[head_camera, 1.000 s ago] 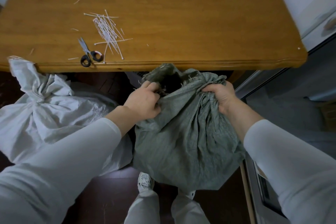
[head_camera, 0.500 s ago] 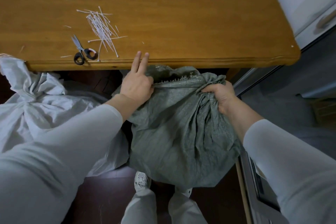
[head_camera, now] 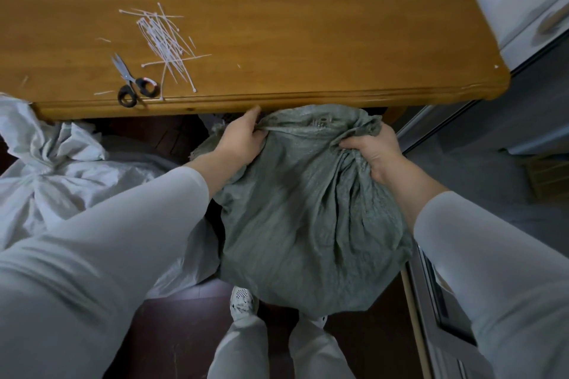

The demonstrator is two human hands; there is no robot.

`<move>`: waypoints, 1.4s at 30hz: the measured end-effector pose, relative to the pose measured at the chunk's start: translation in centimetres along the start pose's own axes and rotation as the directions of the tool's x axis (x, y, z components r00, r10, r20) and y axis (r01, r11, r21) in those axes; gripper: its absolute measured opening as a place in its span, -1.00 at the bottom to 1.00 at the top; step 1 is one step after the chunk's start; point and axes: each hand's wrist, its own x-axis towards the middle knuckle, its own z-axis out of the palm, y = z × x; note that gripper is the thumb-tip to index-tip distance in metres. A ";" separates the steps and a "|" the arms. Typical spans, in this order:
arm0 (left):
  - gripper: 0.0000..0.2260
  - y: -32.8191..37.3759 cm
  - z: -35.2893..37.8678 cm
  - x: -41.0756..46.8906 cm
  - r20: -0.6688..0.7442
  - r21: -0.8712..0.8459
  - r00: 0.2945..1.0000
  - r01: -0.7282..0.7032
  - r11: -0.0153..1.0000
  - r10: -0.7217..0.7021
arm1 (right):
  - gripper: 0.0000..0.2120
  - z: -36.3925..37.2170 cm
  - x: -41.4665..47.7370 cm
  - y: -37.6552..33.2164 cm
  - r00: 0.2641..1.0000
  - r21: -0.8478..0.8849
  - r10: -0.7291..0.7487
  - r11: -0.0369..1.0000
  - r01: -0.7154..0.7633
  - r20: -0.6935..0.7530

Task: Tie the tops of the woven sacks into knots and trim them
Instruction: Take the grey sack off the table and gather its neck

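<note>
Tabletop (head_camera: 308, 24), wood, w/ scissors (head_camera: 134, 83) & zip ties (head_camera: 163, 40) by front edge.

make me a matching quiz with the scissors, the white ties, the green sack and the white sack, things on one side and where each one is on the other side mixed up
Things
1. scissors
2. white ties
3. green sack
4. white sack

Places
a. on the floor, at the person's left
b. gripped at its top by the left hand and right hand
c. in a loose pile on the table
d. at the table's front edge, handles toward the person

Pairs: 1-d, 2-c, 3-b, 4-a
</note>
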 end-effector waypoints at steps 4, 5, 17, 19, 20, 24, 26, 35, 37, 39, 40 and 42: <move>-0.74 0.5 0.3 -0.2 0.014 -0.138 1.000 -0.016 0.990 0.018 | -0.54 1.4 0.6 -0.3 0.989 -0.265 -0.141 0.953 0.147 0.042; -0.75 0.7 0.5 -0.3 0.021 -0.167 0.999 -0.023 0.986 0.027 | -0.59 2.0 0.6 -0.3 0.984 -0.320 -0.166 0.931 0.175 0.058; -0.75 1.2 0.5 1.1 0.132 -0.364 0.977 0.206 0.908 -0.169 | -0.21 7.0 -0.1 1.2 0.896 -0.053 0.007 0.998 0.018 0.445; -0.78 1.1 0.0 1.4 0.147 -0.351 0.971 0.231 0.907 -0.190 | -0.04 6.9 0.2 1.8 0.808 -0.090 0.058 0.996 -0.007 0.586; -0.78 1.1 -0.3 1.3 0.144 -0.339 0.970 0.235 0.911 -0.196 | 0.00 7.0 0.0 1.8 0.772 -0.153 0.088 0.988 0.012 0.630; -0.83 1.3 -1.2 1.2 0.153 -0.326 0.977 0.193 0.925 -0.150 | -0.33 8.9 -0.1 1.7 0.867 -0.211 0.008 0.971 0.112 0.499; -0.79 1.2 -1.9 1.0 0.180 -0.356 0.976 0.183 0.916 -0.125 | -0.80 9.7 -0.2 1.3 0.892 -0.167 -0.109 0.966 0.200 0.439; -0.58 -2.9 -3.0 -0.9 -0.025 0.037 0.993 -0.113 0.993 0.113 | -0.71 9.6 -0.2 2.5 0.995 -0.017 0.009 1.000 -0.008 0.104; -0.40 -4.0 -2.4 -1.3 0.028 0.214 0.978 -0.209 0.954 0.208 | -0.72 9.7 -0.1 2.4 0.995 -0.011 0.029 1.000 -0.028 0.097; -0.37 -4.9 -1.7 -1.2 0.049 0.366 0.958 -0.280 0.888 0.282 | -0.76 9.8 -0.1 2.4 0.995 0.004 0.045 0.999 -0.045 0.087; -0.34 -5.2 -1.5 -1.1 0.060 0.430 0.959 -0.275 0.860 0.276 | -0.78 9.8 -0.1 2.3 0.995 0.013 0.049 0.999 -0.050 0.084; -0.31 -5.5 -1.2 -0.7 0.067 0.534 0.975 -0.214 0.818 0.211 | -0.76 9.8 -0.1 2.2 0.997 0.016 0.050 0.999 -0.051 0.054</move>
